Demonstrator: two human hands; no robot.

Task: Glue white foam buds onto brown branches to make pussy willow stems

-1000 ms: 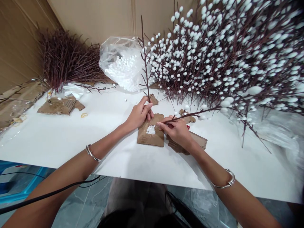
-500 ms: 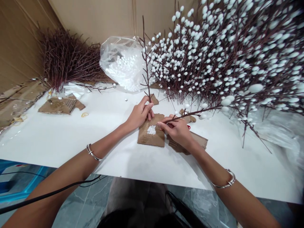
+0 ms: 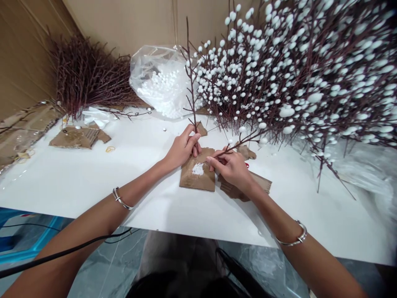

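Between the fingers of my left hand [image 3: 184, 147] is a bare brown twig [image 3: 192, 89], standing nearly upright. My right hand [image 3: 231, 167] pinches a second twig [image 3: 248, 138] that slants up to the right and carries several white foam berries [image 3: 262, 125]. Under and between both hands lies a cardboard square [image 3: 194, 182] with a white smear of paste [image 3: 197, 169] on it. My right fingertips hover by the paste; whether the twig's tip touches it I cannot tell. Another cardboard piece [image 3: 260, 184] lies partly beneath my right hand.
A bundle of bare twigs [image 3: 89, 76] leans at the back left. Beside it sits a clear bag of white berries [image 3: 163, 91]. A large heap of berried branches [image 3: 279, 74] fills the back right. Cardboard scraps [image 3: 74, 137] and a rubber band [image 3: 110, 149] lie on the white table [image 3: 136, 140].
The berried twig in my right hand has swung a little, its far end now angled higher and looking shorter. My left hand and its bare twig have hardly moved.
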